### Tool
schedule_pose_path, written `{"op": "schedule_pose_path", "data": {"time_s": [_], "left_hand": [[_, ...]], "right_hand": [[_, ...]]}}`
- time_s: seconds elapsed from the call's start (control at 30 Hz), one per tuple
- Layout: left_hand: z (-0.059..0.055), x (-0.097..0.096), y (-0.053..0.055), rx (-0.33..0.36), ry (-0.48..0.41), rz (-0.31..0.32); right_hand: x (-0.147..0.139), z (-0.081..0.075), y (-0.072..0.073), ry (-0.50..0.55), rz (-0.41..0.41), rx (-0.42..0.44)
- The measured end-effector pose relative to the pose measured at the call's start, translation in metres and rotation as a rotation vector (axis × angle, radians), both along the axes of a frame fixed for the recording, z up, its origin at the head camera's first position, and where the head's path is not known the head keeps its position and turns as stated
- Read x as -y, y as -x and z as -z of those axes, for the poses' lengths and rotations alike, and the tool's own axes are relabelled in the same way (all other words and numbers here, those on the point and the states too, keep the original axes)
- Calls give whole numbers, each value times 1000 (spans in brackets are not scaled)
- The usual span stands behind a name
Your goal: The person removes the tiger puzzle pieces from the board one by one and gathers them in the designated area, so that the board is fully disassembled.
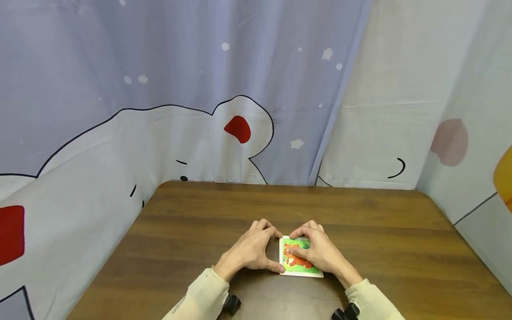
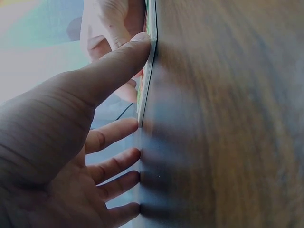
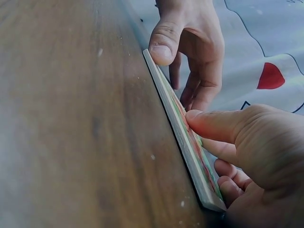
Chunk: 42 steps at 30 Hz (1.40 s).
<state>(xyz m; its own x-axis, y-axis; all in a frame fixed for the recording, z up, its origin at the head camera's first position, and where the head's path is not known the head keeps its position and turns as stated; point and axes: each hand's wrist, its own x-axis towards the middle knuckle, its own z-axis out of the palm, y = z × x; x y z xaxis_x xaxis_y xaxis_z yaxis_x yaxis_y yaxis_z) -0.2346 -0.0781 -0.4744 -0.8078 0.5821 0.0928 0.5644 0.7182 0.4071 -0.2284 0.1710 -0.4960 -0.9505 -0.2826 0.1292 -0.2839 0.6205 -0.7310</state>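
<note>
A brown wood-grain table [image 1: 384, 226] with rounded far corners stands before a pale blue-grey fabric curtain [image 1: 180, 44] printed with white dots [image 1: 142, 79] and stars [image 1: 297, 144]. Low on the curtain runs a white shape [image 1: 168, 138] outlined in black, a rounded red patch [image 1: 239, 129] in its bump. White fabric [image 1: 400, 80] at the right bears a faded pink oval [image 1: 450, 142] and, cut off by the edge, probably a yellow print [image 1: 506, 178].
</note>
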Motion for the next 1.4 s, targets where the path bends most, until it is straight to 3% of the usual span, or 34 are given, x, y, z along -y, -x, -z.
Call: {"op": "schedule_pose_path", "data": {"time_s": [0.23, 0.63, 1.4], "left_hand": [[7, -1, -7, 24, 4, 3], [3, -1, -7, 16, -12, 2], [0, -1, 2, -5, -23, 14]], "right_hand": [[0, 5, -5, -8, -8, 65], [-1, 1, -2, -14, -41, 71], [2, -5, 3, -3, 6, -5]]}}
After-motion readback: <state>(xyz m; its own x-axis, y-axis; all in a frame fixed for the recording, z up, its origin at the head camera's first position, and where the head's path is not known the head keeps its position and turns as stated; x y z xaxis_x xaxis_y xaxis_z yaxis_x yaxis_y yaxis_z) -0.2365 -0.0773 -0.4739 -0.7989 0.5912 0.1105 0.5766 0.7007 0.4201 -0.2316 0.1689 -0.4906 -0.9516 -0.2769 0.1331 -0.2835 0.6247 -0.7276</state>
